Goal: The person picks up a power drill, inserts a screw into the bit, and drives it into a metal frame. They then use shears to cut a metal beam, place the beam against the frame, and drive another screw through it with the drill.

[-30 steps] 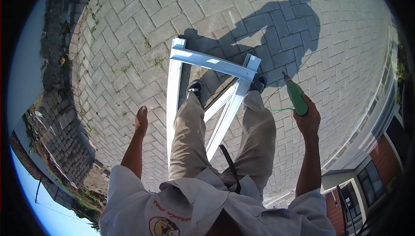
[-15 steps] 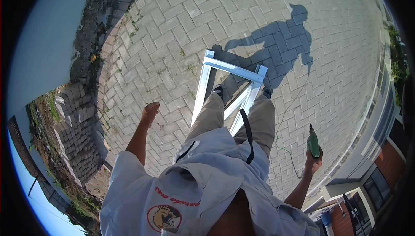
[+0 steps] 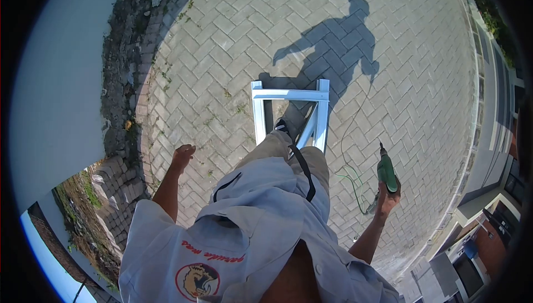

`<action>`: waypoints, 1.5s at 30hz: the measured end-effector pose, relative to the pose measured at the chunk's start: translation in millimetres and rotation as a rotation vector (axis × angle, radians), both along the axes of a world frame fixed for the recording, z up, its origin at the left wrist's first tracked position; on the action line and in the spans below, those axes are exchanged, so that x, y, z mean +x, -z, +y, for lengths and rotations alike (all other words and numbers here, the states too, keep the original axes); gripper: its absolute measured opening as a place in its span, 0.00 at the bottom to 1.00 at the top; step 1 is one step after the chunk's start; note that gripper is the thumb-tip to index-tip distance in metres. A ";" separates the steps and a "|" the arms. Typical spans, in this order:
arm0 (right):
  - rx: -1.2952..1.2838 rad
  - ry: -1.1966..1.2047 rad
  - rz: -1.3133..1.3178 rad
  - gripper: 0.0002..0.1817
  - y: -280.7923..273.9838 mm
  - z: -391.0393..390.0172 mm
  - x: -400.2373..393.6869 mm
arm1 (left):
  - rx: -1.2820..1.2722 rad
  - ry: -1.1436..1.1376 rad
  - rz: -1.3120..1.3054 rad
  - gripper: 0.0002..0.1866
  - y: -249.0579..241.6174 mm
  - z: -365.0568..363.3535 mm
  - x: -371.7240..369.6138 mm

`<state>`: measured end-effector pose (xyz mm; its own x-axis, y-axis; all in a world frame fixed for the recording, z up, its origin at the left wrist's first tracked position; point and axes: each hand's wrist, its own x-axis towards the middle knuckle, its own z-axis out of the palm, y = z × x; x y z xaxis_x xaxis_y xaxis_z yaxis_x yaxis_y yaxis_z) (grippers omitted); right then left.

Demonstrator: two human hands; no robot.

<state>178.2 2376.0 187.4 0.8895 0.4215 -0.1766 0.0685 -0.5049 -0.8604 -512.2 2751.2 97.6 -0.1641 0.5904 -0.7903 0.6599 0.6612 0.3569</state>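
My right hand (image 3: 390, 195) is wrapped round the handle of a green power drill (image 3: 386, 171), whose bit points away from me. A green cord (image 3: 355, 181) trails from the drill side across the paving. Out to the left, my left hand (image 3: 183, 156) hangs in the air away from any object, its fingers loosely curled and partly apart. A white metal frame (image 3: 288, 95) lies on the ground around my feet, with a crosspiece at its far end and a slanted bar inside it on the right.
Herringbone paving (image 3: 239, 42) bears my shadow ahead. Stacked paving blocks (image 3: 116, 183) stand on the left beside a pale wall (image 3: 61, 81). A kerb (image 3: 471, 153) and buildings run along the right. A black strap (image 3: 302, 171) hangs from my waist.
The view has turned and shifted, so the frame looks straighter and further left. The drill has moved with my right hand. My left hand's fingers look a little more open.
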 end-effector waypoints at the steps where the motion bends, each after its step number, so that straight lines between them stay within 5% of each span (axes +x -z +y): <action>1: -0.006 0.030 0.061 0.27 -1.6 -3.6 -9.8 | -0.018 0.067 -0.016 0.35 -3.0 6.7 1.4; 8: 0.061 0.234 0.128 0.30 30.5 -59.0 -83.6 | 0.005 0.323 0.028 0.36 -19.4 78.2 40.4; 14: -0.032 0.384 0.060 0.32 21.1 -109.5 -152.3 | -0.040 0.435 0.063 0.28 -7.6 132.4 70.9; 22: -0.452 0.470 -0.190 0.34 -62.2 -157.9 -236.1 | -0.196 0.532 0.103 0.31 40.2 134.8 39.9; 30: -0.461 0.679 -0.382 0.34 -145.6 -219.9 -358.4 | -0.200 0.604 0.032 0.33 82.7 105.4 -50.1; 39: -0.331 0.666 -0.411 0.33 -149.3 -218.1 -444.3 | -0.048 0.544 -0.411 0.32 14.2 77.5 -79.2; 45: -0.318 0.496 -0.371 0.34 -150.1 -166.1 -453.0 | 0.138 0.706 -0.358 0.32 -10.5 92.8 -71.6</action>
<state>-274.8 2209.9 337.5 0.9890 -0.0717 0.1290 0.0258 -0.7764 -0.6297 -583.8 2844.0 108.0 0.5341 0.5566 -0.6363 0.7355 0.0652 0.6744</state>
